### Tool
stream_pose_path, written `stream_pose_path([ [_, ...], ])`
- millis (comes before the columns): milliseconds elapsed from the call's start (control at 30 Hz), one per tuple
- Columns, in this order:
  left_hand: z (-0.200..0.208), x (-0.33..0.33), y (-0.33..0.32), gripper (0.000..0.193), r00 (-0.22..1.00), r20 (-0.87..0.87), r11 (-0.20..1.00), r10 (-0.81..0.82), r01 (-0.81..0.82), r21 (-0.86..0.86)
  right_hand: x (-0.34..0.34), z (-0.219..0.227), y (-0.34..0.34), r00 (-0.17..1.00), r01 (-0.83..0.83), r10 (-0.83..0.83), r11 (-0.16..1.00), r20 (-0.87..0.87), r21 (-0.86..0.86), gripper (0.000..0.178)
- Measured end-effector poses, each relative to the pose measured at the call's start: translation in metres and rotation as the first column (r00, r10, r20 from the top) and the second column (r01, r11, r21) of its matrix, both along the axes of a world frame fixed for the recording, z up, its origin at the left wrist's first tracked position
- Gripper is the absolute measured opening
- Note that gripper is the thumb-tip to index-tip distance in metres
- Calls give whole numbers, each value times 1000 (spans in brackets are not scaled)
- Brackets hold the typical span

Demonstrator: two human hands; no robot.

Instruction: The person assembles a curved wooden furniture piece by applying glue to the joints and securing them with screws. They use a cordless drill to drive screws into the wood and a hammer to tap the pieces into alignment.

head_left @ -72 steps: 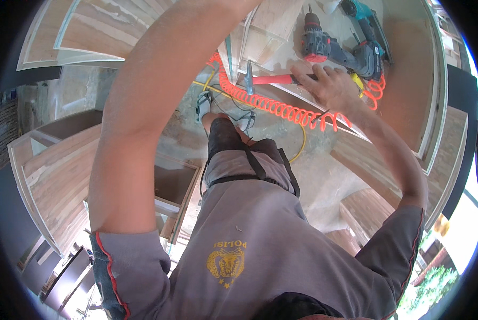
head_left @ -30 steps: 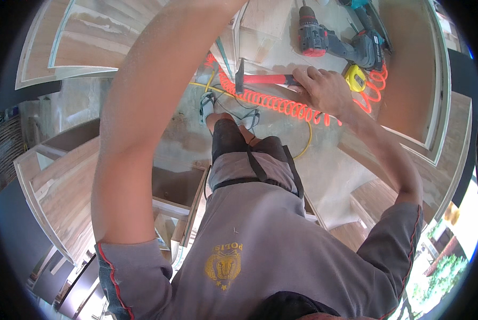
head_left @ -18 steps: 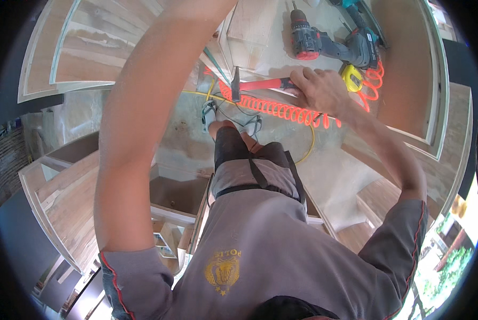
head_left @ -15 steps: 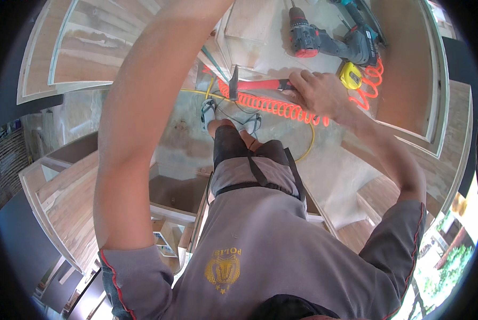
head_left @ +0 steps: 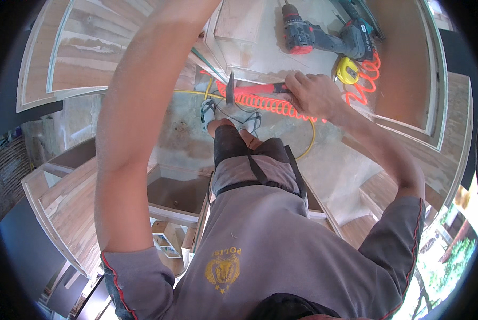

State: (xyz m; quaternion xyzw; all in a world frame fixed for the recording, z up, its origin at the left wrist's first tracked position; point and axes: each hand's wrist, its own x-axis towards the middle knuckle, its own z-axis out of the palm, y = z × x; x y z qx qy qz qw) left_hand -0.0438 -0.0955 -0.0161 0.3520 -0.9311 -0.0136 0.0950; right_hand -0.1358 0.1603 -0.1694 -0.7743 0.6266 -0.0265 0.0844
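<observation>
The right hand (head_left: pixel 314 96) reaches forward with the arm stretched out, fingers wrapped around the red handle of a hammer (head_left: pixel 249 90), whose dark head hangs just past the edge of the wooden counter (head_left: pixel 260 48). The left arm rises straight up and out of view, so its hand's state cannot be told. An orange coiled hose (head_left: pixel 273 105) runs under the hammer. A red-and-black drill (head_left: pixel 303 33) and a yellow tape measure (head_left: pixel 348 70) lie on the counter nearby.

The right hand (head_left: pixel 314 95), earlier resting open near the drills, now grips the red-handled hammer (head_left: pixel 252 89), lifted off the board
</observation>
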Motion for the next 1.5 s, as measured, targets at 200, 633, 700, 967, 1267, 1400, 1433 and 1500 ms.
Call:
stream_pose_path([
  [200, 1, 1, 1, 67, 1000, -12, 1000, -11, 11, -23, 1, 1, 10, 964, -260, 258, 965, -70, -20, 42],
  [633, 1, -3, -4, 67, 1000, 21, 999, -1, 2, -35, -17, 31, -10, 941, -330, 326, 943, -88, -46, 37],
  [700, -2, -3, -5, 66, 1000, 12, 999, -4, 4, -47, -24, 36, -13, 924, -380, 374, 921, -85, -84, 38],
  [967, 5, 1, 6, 65, 999, -6, 997, -36, 35, -75, -21, 36, -17, 994, -107, 100, 983, -50, -148, 39],
  [1267, 0, -5, -5, 66, 1000, 10, 998, -13, 14, -67, -23, 35, -11, 999, -51, 50, 993, -13, -108, 38],
  [1400, 0, -8, -5, 66, 999, 8, 999, -43, 43, -3, -31, 40, 11, 996, -40, 55, 982, 77, -183, 39],
  [1433, 3, -3, -3, 66, 1000, 8, 1000, -20, 20, -15, -28, 40, 18, 995, -35, 56, 973, 85, -230, 40],
  [1500, 9, -7, 4, 68, 998, 62, 1000, -23, 23, -1, -24, 40, 40, 990, 95, -61, 958, 128, -271, 40],
])
